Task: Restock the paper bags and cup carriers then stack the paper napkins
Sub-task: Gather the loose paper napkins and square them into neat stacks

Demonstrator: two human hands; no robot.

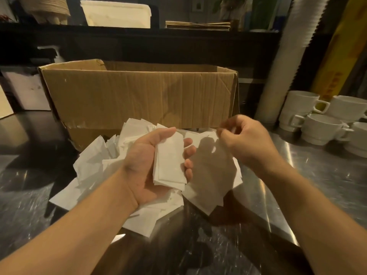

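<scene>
A loose heap of white paper napkins (93,161) lies on the steel counter in front of a cardboard box (139,96). My left hand (145,165), palm up, holds a small neat stack of napkins (169,161), fingers curled round its right edge. My right hand (246,139) hovers just right of it, its fingertips pinching the top edge of a single napkin (210,167) that hangs down over the heap. On the dark shelf behind lie flat brown paper bags (198,25) and, at the far left, a stack of pulp cup carriers (47,8).
White mugs (321,124) stand stacked at the right on the steel counter (317,175). A tall sleeve of white cups (288,62) leans beside a yellow roll (343,48). A white tub (117,14) sits on the shelf. A spray bottle (57,54) stands left of the box.
</scene>
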